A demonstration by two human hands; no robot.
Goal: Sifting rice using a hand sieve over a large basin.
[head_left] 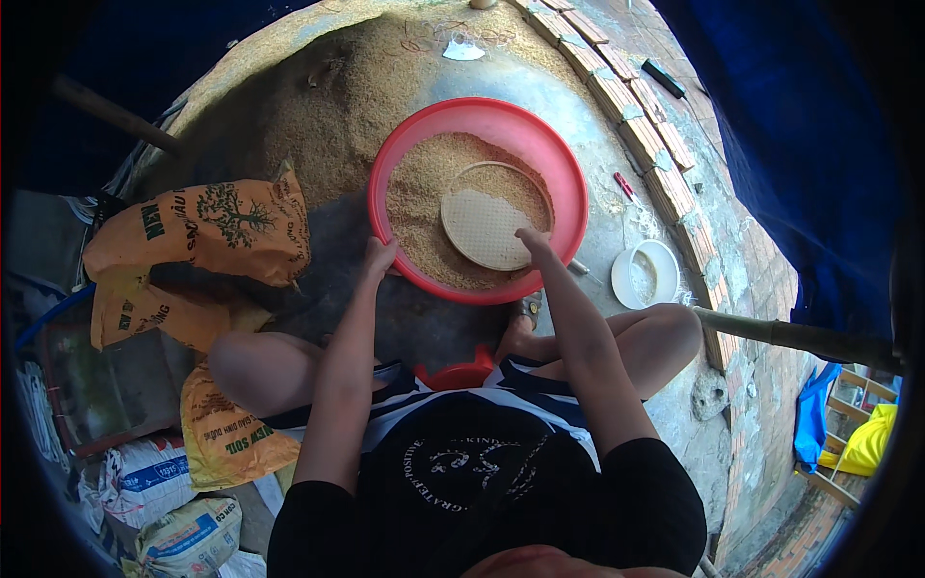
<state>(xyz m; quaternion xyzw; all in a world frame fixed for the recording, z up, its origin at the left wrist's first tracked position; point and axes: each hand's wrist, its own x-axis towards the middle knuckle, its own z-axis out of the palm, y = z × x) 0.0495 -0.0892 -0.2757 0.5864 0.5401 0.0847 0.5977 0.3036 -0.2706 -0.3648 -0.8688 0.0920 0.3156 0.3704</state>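
Note:
A large red plastic basin [576, 173] sits in front of me, part-filled with tan, husk-like grain [412, 197]. Resting in the basin is a round, shallow sieve [477, 226] with a pale mesh. Some of the same material covers the sieve's far part, while its near part shows bare mesh. At the basin's near-left side, my left hand [383, 254] is closed on the rim. My right hand [535, 243] grips the sieve's right edge, its thumb over the mesh; the other fingers are hidden underneath.
A big husk pile [299, 125] spreads behind the basin. Orange sacks [251, 231] lie left. A white bowl [644, 275], a red-handled tool [624, 185] and a row of bricks [665, 183] are right. I sit on a red stool [453, 376].

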